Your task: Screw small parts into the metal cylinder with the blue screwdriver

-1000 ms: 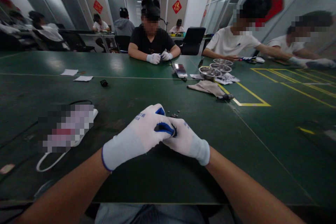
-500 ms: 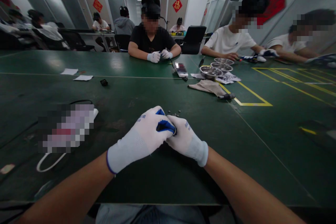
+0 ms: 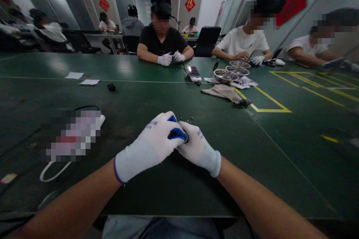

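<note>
My left hand [image 3: 157, 134], in a white knit glove with blue palm coating, meets my right hand [image 3: 196, 142] over the near middle of the green table [image 3: 134, 194]. The fingers of both hands are bent and pressed together at the fingertips. A small dark edge shows between them, but the gloves hide most of whatever is pinched there. Just beyond my right hand lie several tiny metal nuts [image 3: 188, 121], loose on the tabletop.
Left of my hands lies a blurred-out device [image 3: 102, 118] with a white loop strap. Farther off are a beige cloth [image 3: 221, 92], a dark-handled tool [image 3: 242, 102], metal bowls [image 3: 225, 76], papers [image 3: 89, 81] and a small black object [image 3: 111, 87]. Co-workers sit across the table.
My hands stay joined in nearly the same place, with only a slight shift. Across the table on the right, a co-worker in white has drawn a gloved hand inward.
</note>
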